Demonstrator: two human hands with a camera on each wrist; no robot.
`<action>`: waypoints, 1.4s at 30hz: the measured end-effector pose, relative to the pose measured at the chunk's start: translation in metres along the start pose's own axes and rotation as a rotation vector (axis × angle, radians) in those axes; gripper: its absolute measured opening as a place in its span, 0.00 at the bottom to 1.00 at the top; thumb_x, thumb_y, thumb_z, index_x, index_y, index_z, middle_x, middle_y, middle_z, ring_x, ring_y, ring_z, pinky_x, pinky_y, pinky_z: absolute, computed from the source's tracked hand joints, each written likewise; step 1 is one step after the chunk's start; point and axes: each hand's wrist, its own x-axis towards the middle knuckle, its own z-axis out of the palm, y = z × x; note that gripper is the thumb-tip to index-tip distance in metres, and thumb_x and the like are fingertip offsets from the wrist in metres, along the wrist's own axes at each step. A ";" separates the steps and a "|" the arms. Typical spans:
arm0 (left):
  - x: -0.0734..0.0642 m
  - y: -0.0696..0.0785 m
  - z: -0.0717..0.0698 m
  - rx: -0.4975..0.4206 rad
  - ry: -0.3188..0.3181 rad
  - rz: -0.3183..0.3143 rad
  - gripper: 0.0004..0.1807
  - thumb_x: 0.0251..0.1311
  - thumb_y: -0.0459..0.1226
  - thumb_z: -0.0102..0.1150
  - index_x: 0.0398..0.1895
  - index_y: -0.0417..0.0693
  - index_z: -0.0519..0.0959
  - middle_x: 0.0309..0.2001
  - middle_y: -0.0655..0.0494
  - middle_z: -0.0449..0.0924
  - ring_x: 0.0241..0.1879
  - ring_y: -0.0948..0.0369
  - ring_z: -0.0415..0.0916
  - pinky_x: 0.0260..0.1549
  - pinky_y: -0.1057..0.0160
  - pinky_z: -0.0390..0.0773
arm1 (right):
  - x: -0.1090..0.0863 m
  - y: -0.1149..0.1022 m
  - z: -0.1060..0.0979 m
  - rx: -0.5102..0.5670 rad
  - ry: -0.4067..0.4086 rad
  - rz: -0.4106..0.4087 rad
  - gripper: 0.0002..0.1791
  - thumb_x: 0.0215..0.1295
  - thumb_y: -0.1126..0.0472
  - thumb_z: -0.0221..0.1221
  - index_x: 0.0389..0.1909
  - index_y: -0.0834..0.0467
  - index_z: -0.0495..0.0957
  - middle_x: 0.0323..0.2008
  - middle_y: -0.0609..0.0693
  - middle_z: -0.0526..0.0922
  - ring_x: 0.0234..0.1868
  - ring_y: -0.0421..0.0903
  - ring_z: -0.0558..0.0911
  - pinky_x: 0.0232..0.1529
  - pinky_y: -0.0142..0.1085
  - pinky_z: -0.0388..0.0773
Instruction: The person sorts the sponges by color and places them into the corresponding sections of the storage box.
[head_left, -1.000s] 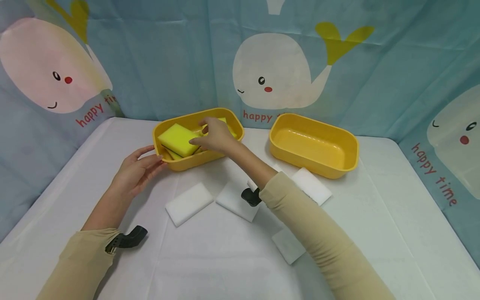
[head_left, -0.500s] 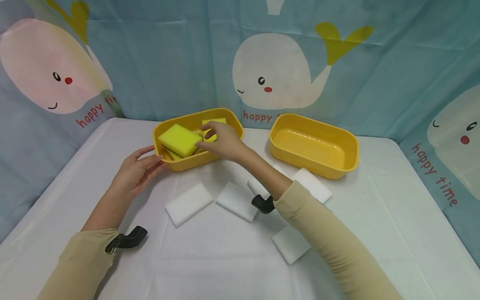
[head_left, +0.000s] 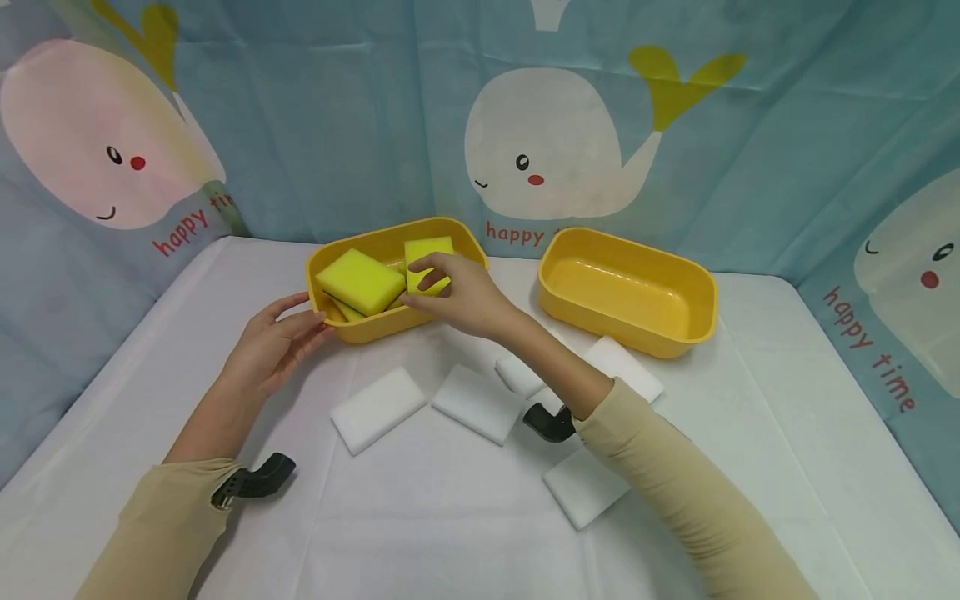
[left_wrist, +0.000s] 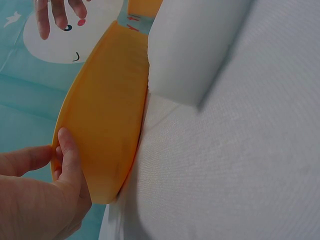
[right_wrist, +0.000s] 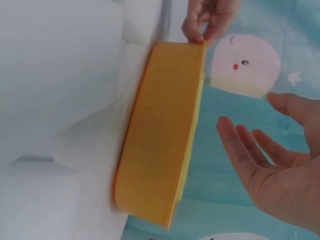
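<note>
My left hand pinches the left end of a yellow plastic bin by its rim; in the left wrist view the thumb and fingers meet at that edge. Inside the bin lie several yellow sponges, one large sponge tilted on top and another sponge at the right end. Over the bin's front right rim hovers my right hand, fingers loosely bent and apart, holding nothing. In the right wrist view this hand is beside the bin with a gap between.
A second yellow bin stands to the right with nothing in it. Several white sponge blocks lie on the white tablecloth, among them a block at front left, another beside it and one nearer me. A whale-print curtain hangs behind.
My right hand has drawn back to the right and toward me across the bin, uncovering the sponge at its right end. The left hand stays at the rim.
</note>
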 end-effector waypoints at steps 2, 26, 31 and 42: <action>0.000 0.000 0.000 -0.008 -0.003 -0.001 0.41 0.73 0.34 0.63 0.82 0.54 0.52 0.60 0.54 0.68 0.46 0.67 0.83 0.48 0.70 0.86 | -0.003 0.001 -0.001 0.002 0.002 -0.001 0.27 0.73 0.57 0.67 0.69 0.59 0.77 0.57 0.56 0.83 0.50 0.52 0.87 0.53 0.35 0.85; 0.000 -0.001 0.001 0.031 0.010 0.012 0.46 0.75 0.35 0.62 0.87 0.52 0.46 0.60 0.54 0.68 0.47 0.67 0.83 0.47 0.71 0.85 | -0.051 0.031 -0.028 0.088 0.077 -0.048 0.25 0.73 0.60 0.66 0.68 0.64 0.76 0.53 0.58 0.85 0.49 0.55 0.88 0.48 0.40 0.88; -0.001 -0.001 0.000 0.028 0.009 0.019 0.45 0.75 0.35 0.62 0.86 0.52 0.47 0.59 0.54 0.69 0.47 0.67 0.83 0.47 0.72 0.85 | -0.064 0.036 -0.036 0.120 0.109 -0.020 0.25 0.73 0.62 0.65 0.68 0.63 0.76 0.53 0.59 0.85 0.49 0.57 0.88 0.50 0.48 0.89; -0.001 -0.001 0.001 0.019 0.001 0.014 0.45 0.75 0.34 0.60 0.87 0.51 0.46 0.59 0.54 0.67 0.47 0.67 0.82 0.48 0.71 0.85 | -0.088 0.050 -0.057 0.103 0.184 0.033 0.23 0.74 0.61 0.65 0.66 0.60 0.78 0.54 0.57 0.85 0.47 0.54 0.88 0.48 0.41 0.89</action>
